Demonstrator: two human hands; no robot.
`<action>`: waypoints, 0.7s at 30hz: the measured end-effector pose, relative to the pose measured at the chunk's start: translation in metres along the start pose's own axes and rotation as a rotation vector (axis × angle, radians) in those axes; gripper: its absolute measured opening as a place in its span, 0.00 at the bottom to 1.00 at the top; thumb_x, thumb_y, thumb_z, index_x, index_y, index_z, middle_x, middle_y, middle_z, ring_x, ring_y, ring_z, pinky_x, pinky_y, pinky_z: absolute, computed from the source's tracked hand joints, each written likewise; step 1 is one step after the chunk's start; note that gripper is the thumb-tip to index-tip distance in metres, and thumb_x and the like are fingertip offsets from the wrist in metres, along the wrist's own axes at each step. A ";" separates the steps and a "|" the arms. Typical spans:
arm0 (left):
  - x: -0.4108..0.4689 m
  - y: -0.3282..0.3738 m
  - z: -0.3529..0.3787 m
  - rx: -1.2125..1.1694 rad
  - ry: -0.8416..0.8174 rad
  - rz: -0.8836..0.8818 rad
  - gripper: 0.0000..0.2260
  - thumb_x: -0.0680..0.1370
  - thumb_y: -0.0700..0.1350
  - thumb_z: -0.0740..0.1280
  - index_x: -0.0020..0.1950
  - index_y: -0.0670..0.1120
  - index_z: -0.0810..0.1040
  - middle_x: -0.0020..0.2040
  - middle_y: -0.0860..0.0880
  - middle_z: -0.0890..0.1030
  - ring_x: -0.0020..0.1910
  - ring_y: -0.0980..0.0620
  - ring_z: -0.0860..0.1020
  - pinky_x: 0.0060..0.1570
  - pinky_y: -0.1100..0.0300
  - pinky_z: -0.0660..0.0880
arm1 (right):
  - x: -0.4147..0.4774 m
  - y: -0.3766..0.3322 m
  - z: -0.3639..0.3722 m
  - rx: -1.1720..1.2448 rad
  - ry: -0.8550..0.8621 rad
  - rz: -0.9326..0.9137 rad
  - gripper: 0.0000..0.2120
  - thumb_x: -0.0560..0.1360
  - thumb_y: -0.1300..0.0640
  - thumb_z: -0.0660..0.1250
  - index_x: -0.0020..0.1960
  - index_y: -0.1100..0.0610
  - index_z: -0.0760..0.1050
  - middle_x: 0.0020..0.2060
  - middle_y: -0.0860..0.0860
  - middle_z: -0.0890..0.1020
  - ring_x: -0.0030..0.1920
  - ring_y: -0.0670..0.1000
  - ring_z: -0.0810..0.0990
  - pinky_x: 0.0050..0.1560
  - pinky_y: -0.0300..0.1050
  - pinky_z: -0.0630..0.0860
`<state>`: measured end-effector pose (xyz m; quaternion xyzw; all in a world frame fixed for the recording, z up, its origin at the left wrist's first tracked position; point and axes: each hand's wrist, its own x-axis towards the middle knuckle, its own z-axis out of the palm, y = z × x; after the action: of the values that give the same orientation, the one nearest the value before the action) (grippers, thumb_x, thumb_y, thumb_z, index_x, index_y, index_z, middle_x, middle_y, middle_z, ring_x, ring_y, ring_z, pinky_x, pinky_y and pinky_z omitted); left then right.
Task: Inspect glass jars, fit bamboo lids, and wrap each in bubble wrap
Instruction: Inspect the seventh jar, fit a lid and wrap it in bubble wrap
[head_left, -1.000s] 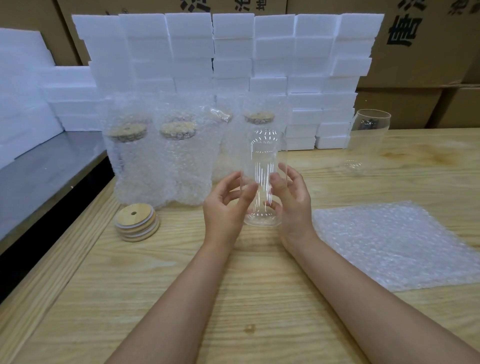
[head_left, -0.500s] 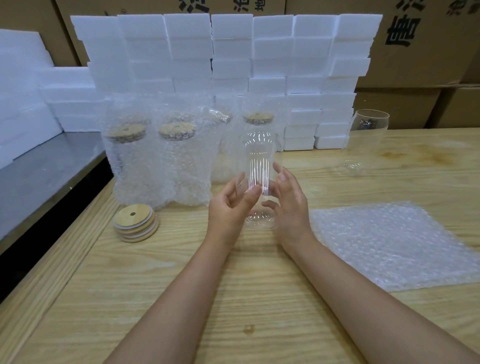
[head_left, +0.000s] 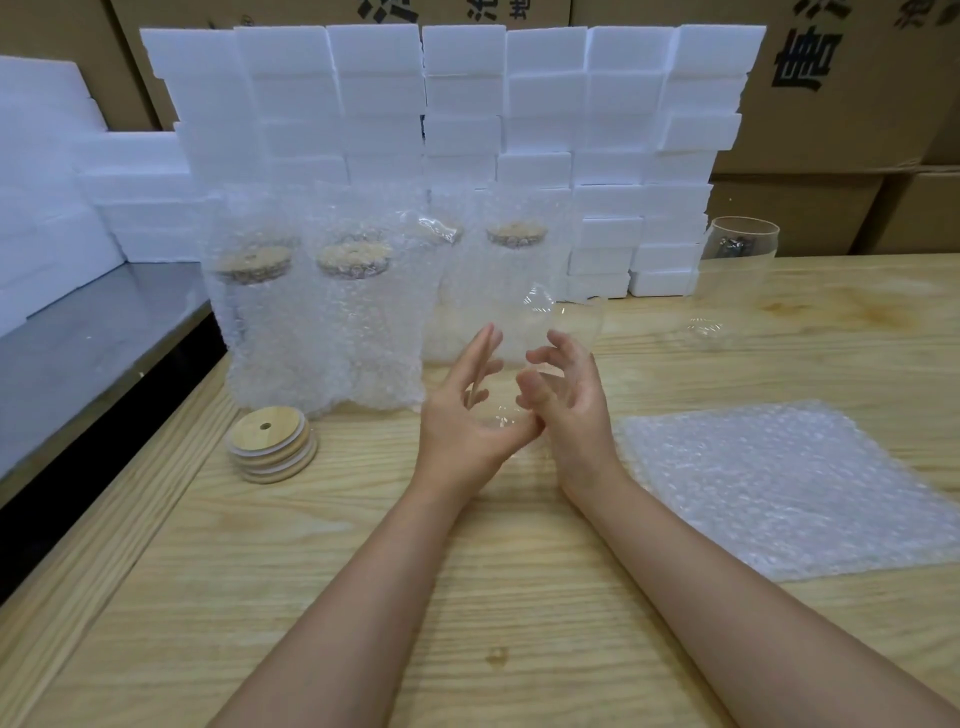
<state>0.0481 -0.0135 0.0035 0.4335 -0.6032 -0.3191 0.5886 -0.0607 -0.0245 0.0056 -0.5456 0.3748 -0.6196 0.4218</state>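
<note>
Wrapped jars (head_left: 358, 322), each with a lid under its bubble wrap, stood in a group at the left rear of the wooden table (head_left: 363, 571), in front of a wall of white foam blocks (head_left: 462, 93). Just before them lay a small stack of bamboo lids (head_left: 272, 447). In the middle, the left hand (head_left: 462, 415) kept its fingers nearly straight and a little apart against the side of a clear jar (head_left: 540, 332), with the thumb reaching under the base. This jar was held above the table, tilted and blurred. The right hand (head_left: 576, 400) had its fingers curled on the jar's other side. Further right a bubble wrap sheet (head_left: 779, 483) lay flat, and behind it an empty glass (head_left: 737, 280) stood upright.
</note>
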 end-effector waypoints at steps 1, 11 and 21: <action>0.000 0.000 0.000 -0.001 -0.023 0.006 0.40 0.64 0.45 0.77 0.73 0.53 0.65 0.68 0.60 0.72 0.65 0.66 0.72 0.66 0.59 0.70 | -0.001 0.000 0.000 -0.014 0.003 -0.016 0.39 0.57 0.36 0.72 0.64 0.47 0.66 0.56 0.46 0.74 0.57 0.49 0.77 0.50 0.41 0.76; 0.002 -0.001 -0.010 0.208 -0.051 0.130 0.42 0.61 0.58 0.74 0.73 0.61 0.63 0.69 0.64 0.69 0.65 0.68 0.70 0.59 0.75 0.67 | -0.001 0.002 -0.001 -0.135 -0.022 -0.135 0.34 0.61 0.52 0.77 0.62 0.44 0.65 0.64 0.42 0.72 0.65 0.45 0.72 0.63 0.43 0.70; 0.004 -0.009 -0.012 0.284 -0.007 0.252 0.37 0.67 0.48 0.74 0.65 0.74 0.57 0.76 0.56 0.63 0.70 0.62 0.68 0.61 0.73 0.67 | 0.002 0.006 0.000 -0.151 -0.125 -0.134 0.49 0.55 0.45 0.77 0.70 0.56 0.60 0.64 0.40 0.68 0.65 0.33 0.68 0.60 0.32 0.67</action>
<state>0.0618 -0.0194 -0.0011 0.4320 -0.6937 -0.1559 0.5548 -0.0599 -0.0286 0.0013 -0.6372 0.3559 -0.5812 0.3599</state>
